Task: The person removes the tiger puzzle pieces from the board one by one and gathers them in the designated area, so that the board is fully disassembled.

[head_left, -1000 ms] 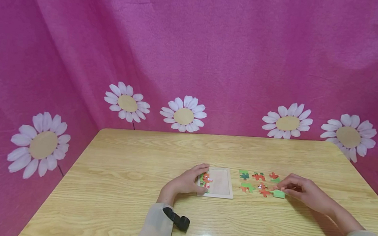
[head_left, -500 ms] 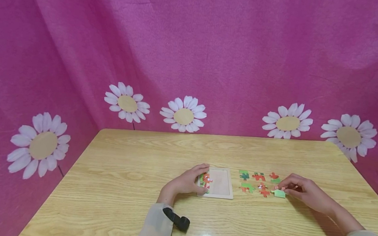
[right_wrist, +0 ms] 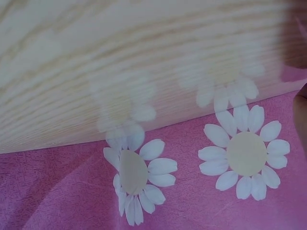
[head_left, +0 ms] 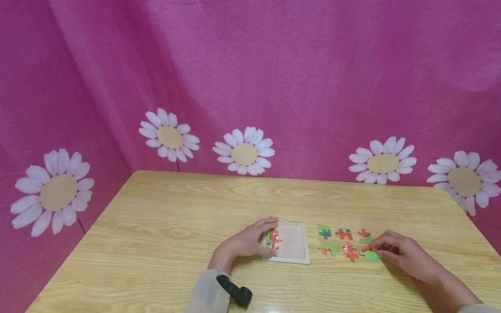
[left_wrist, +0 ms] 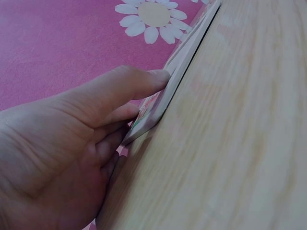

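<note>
My left hand [head_left: 245, 239] holds the left side of a shallow wooden puzzle tray [head_left: 306, 257], thumb on its near edge and fingers at the far edge. In the left wrist view, the thumb lies on the rim of the tray [left_wrist: 175, 86]. Inside the tray's left side are fitted pieces [head_left: 273, 237] with an orange animal picture, partly covered by the hand. At the right, my right hand [head_left: 405, 254] pinches a green and red puzzle piece [head_left: 371, 256] at the table surface; the fingertips hide part of it. The right wrist view shows only a sliver of that hand [right_wrist: 301, 112].
Several loose pieces lie in two rows between tray and right hand: a green one [head_left: 324, 232], a red one [head_left: 344, 234], a red and green one [head_left: 364, 233], a green and orange one [head_left: 328, 249], and an orange one [head_left: 350, 252]. A pink flowered cloth [head_left: 257, 77] hangs behind the table [head_left: 172, 229].
The piece under my right fingertips has turned slightly and now lies flatter, with more of its green shape showing. My left hand and the tray have stayed in place.
</note>
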`<action>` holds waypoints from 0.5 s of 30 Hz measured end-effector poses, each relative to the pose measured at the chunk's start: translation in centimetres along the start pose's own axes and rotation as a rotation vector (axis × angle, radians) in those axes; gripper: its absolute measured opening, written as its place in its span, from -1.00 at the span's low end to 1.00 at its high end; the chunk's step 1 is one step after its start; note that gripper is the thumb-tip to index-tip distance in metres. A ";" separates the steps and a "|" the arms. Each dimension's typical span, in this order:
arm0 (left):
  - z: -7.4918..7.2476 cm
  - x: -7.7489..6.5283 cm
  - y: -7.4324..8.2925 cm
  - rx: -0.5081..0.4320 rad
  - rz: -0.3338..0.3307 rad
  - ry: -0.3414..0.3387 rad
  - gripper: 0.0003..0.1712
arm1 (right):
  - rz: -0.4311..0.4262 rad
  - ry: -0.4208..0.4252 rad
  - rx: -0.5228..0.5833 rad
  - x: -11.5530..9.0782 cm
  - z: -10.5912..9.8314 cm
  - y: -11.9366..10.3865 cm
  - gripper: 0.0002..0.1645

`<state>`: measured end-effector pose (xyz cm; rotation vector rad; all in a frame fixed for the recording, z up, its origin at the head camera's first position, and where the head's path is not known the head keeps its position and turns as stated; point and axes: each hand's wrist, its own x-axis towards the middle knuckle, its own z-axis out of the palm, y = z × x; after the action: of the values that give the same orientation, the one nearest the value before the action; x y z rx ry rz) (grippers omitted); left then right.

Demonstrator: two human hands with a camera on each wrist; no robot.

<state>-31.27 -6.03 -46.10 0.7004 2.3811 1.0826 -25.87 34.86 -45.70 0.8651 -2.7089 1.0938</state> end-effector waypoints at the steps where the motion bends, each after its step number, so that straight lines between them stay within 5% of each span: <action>1: 0.0 0.0 0.0 0.002 -0.002 0.000 -0.08 | -0.004 0.001 -0.010 0.0 0.0 0.0 -0.76; 15: -0.1 -0.2 0.2 0.045 -0.010 0.025 -0.07 | -0.052 0.023 -0.100 0.2 0.2 0.5 -0.73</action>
<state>-31.13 -6.10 -45.81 0.6936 2.4344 1.0429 -26.28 34.89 -46.07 0.8966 -2.6801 0.9441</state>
